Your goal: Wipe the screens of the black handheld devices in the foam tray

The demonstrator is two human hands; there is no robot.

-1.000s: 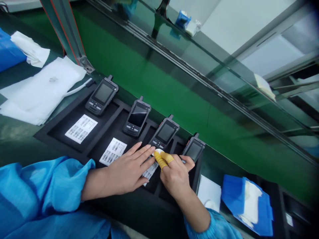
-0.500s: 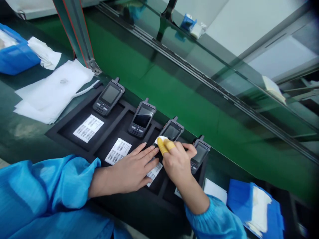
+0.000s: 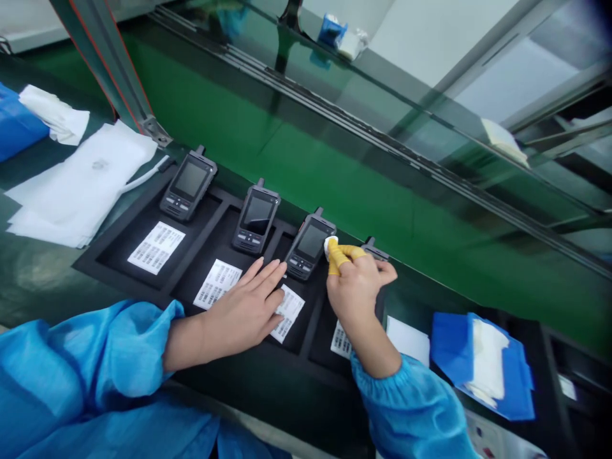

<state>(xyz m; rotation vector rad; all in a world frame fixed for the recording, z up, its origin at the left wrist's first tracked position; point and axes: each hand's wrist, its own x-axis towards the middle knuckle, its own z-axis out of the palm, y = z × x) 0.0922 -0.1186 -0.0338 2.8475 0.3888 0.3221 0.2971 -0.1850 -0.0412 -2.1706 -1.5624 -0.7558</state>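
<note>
Several dark handheld radios with screens lean along the back of a black foam tray (image 3: 157, 288). My right hand (image 3: 356, 280), with yellow finger cots on it, pinches a small white wipe (image 3: 329, 245) at the right edge of the third radio (image 3: 312, 245). Behind that hand the rightmost radio (image 3: 375, 250) is mostly hidden. Flat, fingers stretched out, my left hand (image 3: 246, 306) lies below the third radio, partly over a white barcode label sheet (image 3: 291, 312). The second radio (image 3: 257, 217) and the first radio (image 3: 188, 183) stand further left, each with a label sheet in front.
White sheets (image 3: 81, 185) lie at the left beside a blue bin (image 3: 19, 124) with white cloth. To the right are a white paper (image 3: 408, 338) and a blue box (image 3: 449, 357) holding white wipes. A metal post (image 3: 108, 70) and a glass shelf rise behind the tray.
My right hand has moved from the third radio's lower left to its right edge with the wipe, uncovering its screen and keys. The camera view has shifted slightly.
</note>
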